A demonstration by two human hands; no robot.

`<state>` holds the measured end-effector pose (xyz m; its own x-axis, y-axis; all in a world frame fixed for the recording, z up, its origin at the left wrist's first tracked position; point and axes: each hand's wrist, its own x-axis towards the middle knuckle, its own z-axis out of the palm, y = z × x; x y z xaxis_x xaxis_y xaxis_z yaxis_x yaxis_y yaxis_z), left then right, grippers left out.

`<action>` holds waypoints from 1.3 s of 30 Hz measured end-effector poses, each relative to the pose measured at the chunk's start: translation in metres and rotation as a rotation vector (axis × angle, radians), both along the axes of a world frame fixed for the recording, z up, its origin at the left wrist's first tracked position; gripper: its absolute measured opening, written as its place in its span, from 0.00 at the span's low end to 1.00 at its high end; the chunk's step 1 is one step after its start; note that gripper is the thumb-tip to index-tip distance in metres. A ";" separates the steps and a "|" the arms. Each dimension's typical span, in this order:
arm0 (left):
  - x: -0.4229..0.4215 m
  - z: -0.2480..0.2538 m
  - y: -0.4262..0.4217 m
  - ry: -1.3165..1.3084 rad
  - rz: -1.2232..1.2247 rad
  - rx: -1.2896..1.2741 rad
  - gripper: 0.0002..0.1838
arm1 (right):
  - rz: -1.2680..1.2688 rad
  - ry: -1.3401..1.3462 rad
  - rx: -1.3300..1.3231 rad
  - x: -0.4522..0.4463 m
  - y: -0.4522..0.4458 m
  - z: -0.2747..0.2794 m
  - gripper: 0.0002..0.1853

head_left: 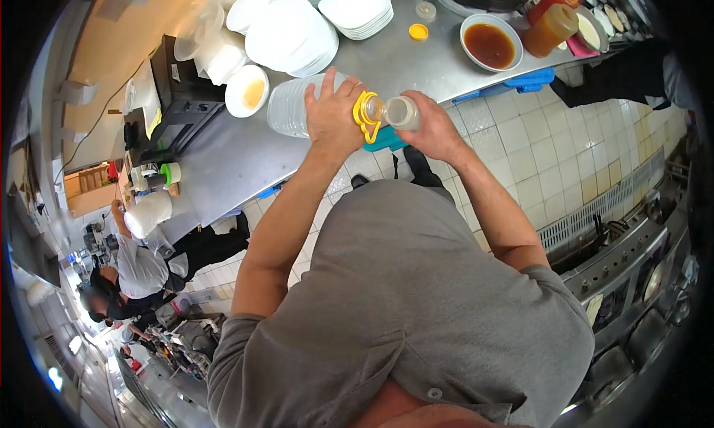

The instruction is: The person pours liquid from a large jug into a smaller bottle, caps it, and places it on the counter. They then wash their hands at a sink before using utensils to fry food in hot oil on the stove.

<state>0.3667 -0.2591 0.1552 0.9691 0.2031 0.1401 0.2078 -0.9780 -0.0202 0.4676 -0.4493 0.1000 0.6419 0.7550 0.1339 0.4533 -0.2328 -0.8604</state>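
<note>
My left hand is wrapped round a large clear plastic jug with a yellow neck ring and handle. The jug lies tipped on its side at the counter's edge, its mouth toward the right. My right hand grips a small translucent container, whose round opening is close to the jug's mouth. Whether the two rims touch I cannot tell, and no liquid stream is visible. Beyond them on the counter are a yellow cap and a small clear cup.
Stacked white plates and a bowl with yellowish contents stand on the steel counter. A bowl of brown sauce and sauce bottles are at right. Co-workers are at left and far right; a stove is behind me.
</note>
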 end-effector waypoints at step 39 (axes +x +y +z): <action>0.011 -0.033 -0.045 0.123 -0.038 0.020 0.18 | -0.035 0.124 -0.069 -0.009 -0.035 -0.074 0.33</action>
<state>0.3778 -0.3039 0.1224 0.9862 0.1637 0.0234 0.1649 -0.9843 -0.0628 0.4590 -0.4840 0.0262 0.6761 0.7368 0.0004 0.3353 -0.3071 -0.8906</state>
